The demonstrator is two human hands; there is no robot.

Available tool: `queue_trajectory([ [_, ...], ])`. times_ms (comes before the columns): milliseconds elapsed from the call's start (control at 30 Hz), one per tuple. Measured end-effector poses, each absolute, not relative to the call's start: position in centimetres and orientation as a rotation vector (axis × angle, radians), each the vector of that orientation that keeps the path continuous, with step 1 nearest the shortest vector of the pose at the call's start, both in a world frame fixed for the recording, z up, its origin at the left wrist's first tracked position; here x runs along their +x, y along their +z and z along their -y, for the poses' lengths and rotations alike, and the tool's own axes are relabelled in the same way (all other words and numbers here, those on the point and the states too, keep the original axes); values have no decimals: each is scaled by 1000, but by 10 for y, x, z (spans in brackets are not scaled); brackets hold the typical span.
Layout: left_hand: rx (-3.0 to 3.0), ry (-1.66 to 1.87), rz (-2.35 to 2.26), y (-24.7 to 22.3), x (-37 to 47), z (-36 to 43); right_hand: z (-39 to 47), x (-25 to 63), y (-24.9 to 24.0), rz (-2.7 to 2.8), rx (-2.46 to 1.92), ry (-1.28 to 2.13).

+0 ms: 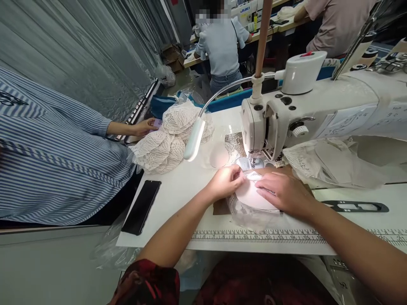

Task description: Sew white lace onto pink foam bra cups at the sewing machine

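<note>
Cropped sleeve (pixel 152 283), part-hidden white pad (pixel 252 198)

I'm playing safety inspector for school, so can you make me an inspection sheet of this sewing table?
Surface: white tabletop, with ruler markings along its near edge.
Job's things: white rounded piece with lace showing below it, in front of the sewing machine.
Clutter: lace stacks and black phone at left; dark slotted tool at right.
Hands: left hand, fingertips at the piece's upper left edge; right hand, lying over its right side.
Cables: nothing seen on the tabletop; the lit lamp has a bendy metal neck.
Surroundings: person in stripes beside the table; people in light blue and pink farther off.
</note>
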State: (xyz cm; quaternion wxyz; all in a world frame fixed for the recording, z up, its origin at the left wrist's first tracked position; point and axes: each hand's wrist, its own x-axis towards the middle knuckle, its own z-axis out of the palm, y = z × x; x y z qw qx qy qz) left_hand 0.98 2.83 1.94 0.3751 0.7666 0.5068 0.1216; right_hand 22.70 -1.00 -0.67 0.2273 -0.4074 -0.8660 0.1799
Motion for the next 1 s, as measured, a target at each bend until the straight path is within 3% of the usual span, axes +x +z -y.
queue_trajectory([
  [200,2376,536,-1424,32,10,-18,10,224,-7,2410,-1130,415],
  [500,2763,359,-1037,6,25,-6,7,222,-13,2448,-1349,130],
  [1000,2797,150,-880,9,5,-42,2,212,-10,2466,-1508,149],
])
